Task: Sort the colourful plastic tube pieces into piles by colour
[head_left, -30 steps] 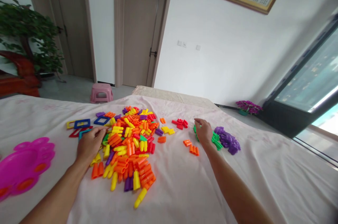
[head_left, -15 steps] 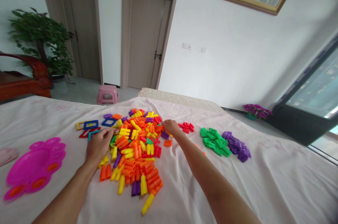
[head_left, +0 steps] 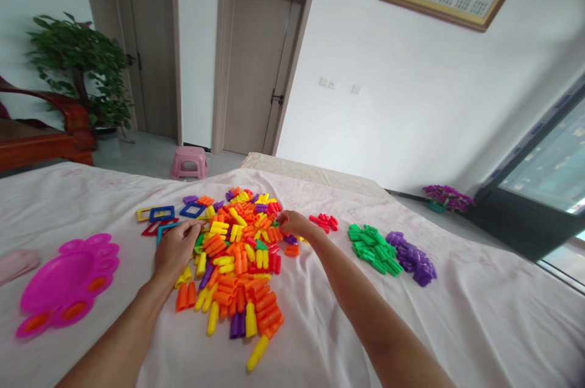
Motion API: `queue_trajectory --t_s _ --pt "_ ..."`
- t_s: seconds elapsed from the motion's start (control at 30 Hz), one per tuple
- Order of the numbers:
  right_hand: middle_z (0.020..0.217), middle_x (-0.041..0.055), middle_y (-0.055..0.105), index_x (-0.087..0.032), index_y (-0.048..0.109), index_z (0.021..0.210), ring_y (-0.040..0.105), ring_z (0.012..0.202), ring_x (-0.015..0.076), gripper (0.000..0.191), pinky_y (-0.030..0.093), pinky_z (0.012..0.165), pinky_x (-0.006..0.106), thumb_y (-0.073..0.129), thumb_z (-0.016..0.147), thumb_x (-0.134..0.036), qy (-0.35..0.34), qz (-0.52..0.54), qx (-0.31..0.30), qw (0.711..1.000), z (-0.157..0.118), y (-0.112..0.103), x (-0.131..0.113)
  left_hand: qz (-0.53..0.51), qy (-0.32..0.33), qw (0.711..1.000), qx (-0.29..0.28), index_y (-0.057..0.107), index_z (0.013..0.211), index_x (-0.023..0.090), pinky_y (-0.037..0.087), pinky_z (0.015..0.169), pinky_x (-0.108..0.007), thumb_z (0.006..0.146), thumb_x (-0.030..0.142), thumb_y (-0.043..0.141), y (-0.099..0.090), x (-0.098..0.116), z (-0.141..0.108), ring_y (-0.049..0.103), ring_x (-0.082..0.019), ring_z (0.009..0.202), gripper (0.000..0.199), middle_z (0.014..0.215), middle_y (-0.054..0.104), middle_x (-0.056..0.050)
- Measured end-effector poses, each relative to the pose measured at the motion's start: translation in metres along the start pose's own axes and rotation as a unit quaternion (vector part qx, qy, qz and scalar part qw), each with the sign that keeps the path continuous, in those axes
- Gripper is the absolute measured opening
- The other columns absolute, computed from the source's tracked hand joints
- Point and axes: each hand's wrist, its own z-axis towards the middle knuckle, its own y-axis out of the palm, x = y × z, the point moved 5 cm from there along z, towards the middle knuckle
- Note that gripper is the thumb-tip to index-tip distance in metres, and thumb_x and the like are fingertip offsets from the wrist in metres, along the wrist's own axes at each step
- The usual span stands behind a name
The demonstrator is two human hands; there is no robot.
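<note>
A heap of plastic building blocks [head_left: 237,242], mostly orange and yellow with some red, purple and green, lies on the pale floral cloth [head_left: 329,315]. My left hand [head_left: 177,249] rests at the heap's left side, fingers bent and close together; whatever is between them is hidden. On the opposite side, my right hand [head_left: 292,223] reaches into the heap's edge with its fingers curled in a pinch, and I cannot make out what they grip. Sorted piles lie further right: red blocks [head_left: 324,222], green blocks [head_left: 373,248] and purple blocks [head_left: 414,260].
Square plastic frames [head_left: 162,213] lie beyond my left hand. A pink paw-shaped tray [head_left: 59,281] and a pale pink cloth [head_left: 18,265] are at the left. Past the cloth-covered surface stand a pink stool [head_left: 189,162], a wooden chair [head_left: 59,126] and a potted plant [head_left: 85,71].
My right hand has shifted slightly down and left, further into the heap's edge. My left hand stays beside the heap. The whole view has turned slightly.
</note>
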Motion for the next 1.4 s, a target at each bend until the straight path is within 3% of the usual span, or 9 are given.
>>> queue_trajectory --t_s 0.17,0.4,0.67,0.77,0.87,0.97,1.1,1.27,1.4 --pt "0.102 0.0023 0.078 -0.020 0.074 0.120 0.070 0.088 0.0164 0.052 0.046 0.069 0.020 0.064 0.071 -0.008 0.025 -0.009 0.063 0.998 -0.001 0.000 -0.006 0.008 -0.001 1.000 0.005 0.077 0.106 0.023 0.049 0.078 -0.030 0.089 0.050 0.051 -0.002 0.002 -0.001 0.071 -0.025 0.099 0.042 0.106 0.079 -0.005" --pt "0.094 0.0064 0.079 -0.019 0.081 0.098 0.072 0.089 0.0206 0.027 0.047 0.070 0.023 0.065 0.077 -0.017 0.061 -0.085 0.051 0.993 -0.003 -0.004 -0.014 0.002 0.002 1.000 0.003 0.077 0.106 0.024 0.049 0.081 -0.029 0.088 0.049 0.050 -0.002 0.004 -0.002 0.071 -0.024 0.101 0.042 0.108 0.079 -0.005" --pt "0.100 0.0093 0.079 -0.023 0.081 0.099 0.071 0.098 0.0257 0.025 0.049 0.078 0.029 0.069 0.077 -0.022 0.073 -0.147 0.058 0.985 -0.013 -0.010 -0.027 0.003 -0.012 1.000 -0.003 0.077 0.105 0.025 0.048 0.081 -0.029 0.089 0.049 0.050 -0.002 0.005 -0.003 0.070 -0.024 0.102 0.039 0.107 0.079 -0.003" --pt "0.103 0.0090 0.079 -0.024 0.080 0.100 0.069 0.105 0.0264 0.023 0.048 0.083 0.031 0.067 0.081 -0.023 0.044 -0.175 0.099 0.979 -0.017 -0.016 -0.030 -0.004 -0.010 1.000 -0.004 0.077 0.105 0.025 0.048 0.082 -0.029 0.089 0.048 0.051 -0.002 0.005 -0.003 0.070 -0.023 0.103 0.039 0.109 0.079 -0.003" --pt "0.107 0.0053 0.079 -0.025 0.077 0.106 0.069 0.104 0.0225 0.023 0.047 0.080 0.028 0.064 0.087 -0.024 0.026 -0.125 0.159 0.979 -0.023 -0.028 -0.024 -0.002 -0.011 1.000 -0.002 0.077 0.105 0.025 0.048 0.081 -0.029 0.089 0.049 0.051 -0.002 0.005 -0.003 0.070 -0.023 0.103 0.039 0.110 0.079 -0.003" --pt "0.107 0.0028 0.079 -0.025 0.075 0.108 0.071 0.097 0.0195 0.021 0.047 0.075 0.025 0.065 0.090 -0.028 0.035 -0.041 0.212 0.976 -0.035 -0.045 -0.002 0.007 -0.007 1.000 -0.001 0.077 0.106 0.024 0.048 0.079 -0.029 0.089 0.049 0.050 -0.003 0.005 -0.003 0.071 -0.024 0.101 0.041 0.110 0.079 -0.004" --pt "0.107 0.0025 0.078 -0.024 0.074 0.111 0.071 0.099 0.0196 0.023 0.049 0.078 0.026 0.065 0.091 -0.030 0.077 -0.006 0.278 0.957 -0.063 -0.078 0.049 0.032 -0.004 0.999 0.004 0.077 0.107 0.024 0.048 0.075 -0.030 0.089 0.051 0.049 -0.003 0.003 -0.002 0.071 -0.025 0.096 0.043 0.106 0.079 -0.006" --pt "0.117 0.0058 0.076 -0.025 0.076 0.114 0.064 0.115 0.0259 0.029 0.048 0.088 0.032 0.059 0.093 -0.037 0.160 -0.091 0.361 0.914 -0.110 -0.124 0.119 0.042 0.000 0.999 0.006 0.078 0.107 0.025 0.048 0.072 -0.031 0.089 0.052 0.049 -0.002 0.001 -0.001 0.070 -0.027 0.095 0.043 0.104 0.079 -0.006" --pt "0.120 0.0100 0.074 -0.026 0.078 0.114 0.060 0.121 0.0310 0.031 0.046 0.094 0.040 0.059 0.093 -0.039 0.237 -0.168 0.365 0.885 -0.134 -0.146 0.158 0.052 0.001 0.999 0.009 0.078 0.106 0.025 0.048 0.071 -0.032 0.090 0.051 0.048 -0.002 0.001 -0.001 0.070 -0.027 0.093 0.043 0.101 0.079 -0.006"
